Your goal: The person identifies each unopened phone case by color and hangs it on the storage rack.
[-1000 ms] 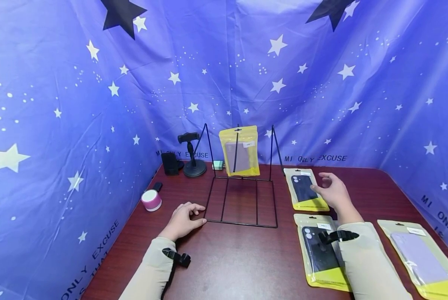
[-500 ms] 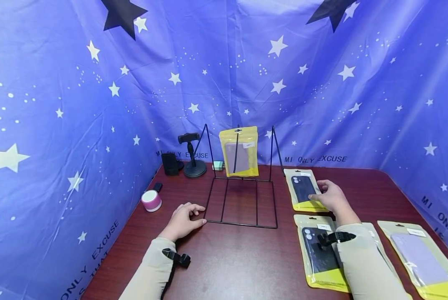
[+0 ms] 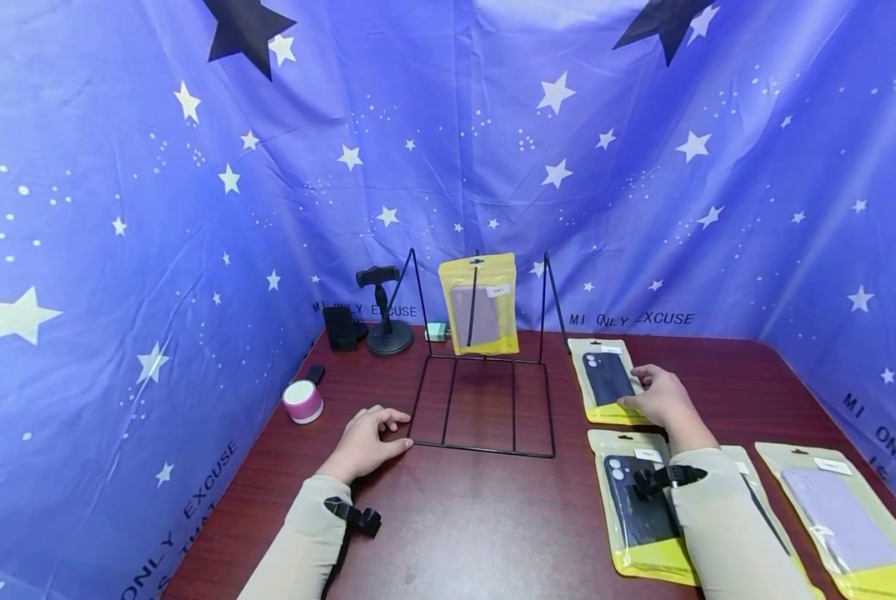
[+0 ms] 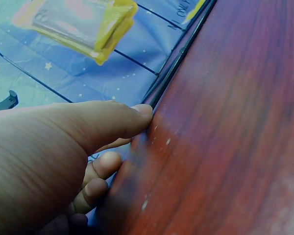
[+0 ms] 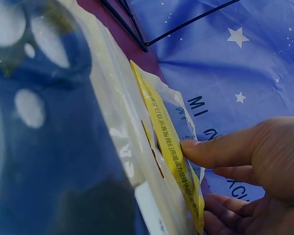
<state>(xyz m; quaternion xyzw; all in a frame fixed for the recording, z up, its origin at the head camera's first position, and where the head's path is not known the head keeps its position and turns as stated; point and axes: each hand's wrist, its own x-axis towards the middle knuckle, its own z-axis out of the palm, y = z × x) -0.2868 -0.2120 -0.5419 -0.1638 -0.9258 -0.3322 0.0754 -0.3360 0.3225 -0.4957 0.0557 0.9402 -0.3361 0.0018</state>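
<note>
My right hand [image 3: 659, 398] is on the near-right corner of the dark phone case pack [image 3: 608, 379], thumb and fingers [image 5: 213, 152] pinching its edge. Pack lies flat on the tabletop [image 3: 478, 508], long axis running away from me. Left hand [image 3: 368, 440] rests loosely curled and holding nothing, by the wire rack [image 3: 485, 400], well apart.

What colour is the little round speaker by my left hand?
Pink with a white top, clearest in the head view.

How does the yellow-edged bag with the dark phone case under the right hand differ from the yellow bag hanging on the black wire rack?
The yellow-edged bag with the dark phone case lies flat on the table; the yellow bag on the black wire rack hangs upright. The first holds a dark case, the second a pale purple one. The right hand grips the first at its edge; nothing touches the second. Both are clear-fronted, yellow-trimmed pouches with a white label.
</note>
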